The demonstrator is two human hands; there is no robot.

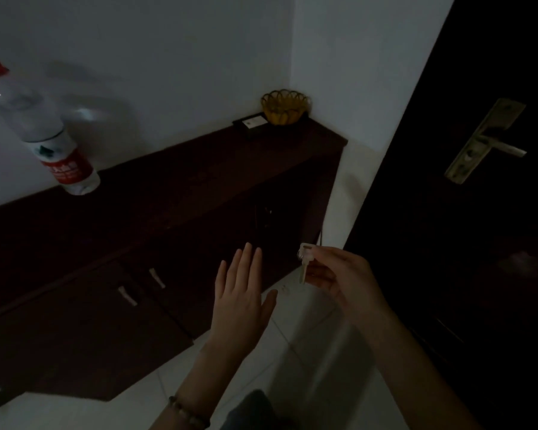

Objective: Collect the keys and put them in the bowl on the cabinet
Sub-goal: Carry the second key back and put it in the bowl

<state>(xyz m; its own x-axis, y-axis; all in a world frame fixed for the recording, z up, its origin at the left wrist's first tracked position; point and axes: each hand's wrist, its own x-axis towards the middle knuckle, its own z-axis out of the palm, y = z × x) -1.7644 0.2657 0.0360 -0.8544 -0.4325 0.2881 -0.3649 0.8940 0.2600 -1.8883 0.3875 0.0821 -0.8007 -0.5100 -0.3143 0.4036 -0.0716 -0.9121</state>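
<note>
My right hand [339, 280] pinches a pale metal key [303, 263] by its head, and the blade hangs down over the floor in front of the cabinet. Just to the left, my left hand [239, 293] is flat with fingers spread and holds nothing. A yellow openwork bowl [285, 107] stands at the far right corner of the dark wooden cabinet [174, 187], against the wall. In the dim light I cannot tell what lies inside the bowl.
A clear plastic bottle [44, 128] with a red cap and red label stands on the cabinet's left part. A small dark box [251, 124] lies beside the bowl. A dark door with a metal handle [486, 144] fills the right side. White floor tiles [295, 352] run below.
</note>
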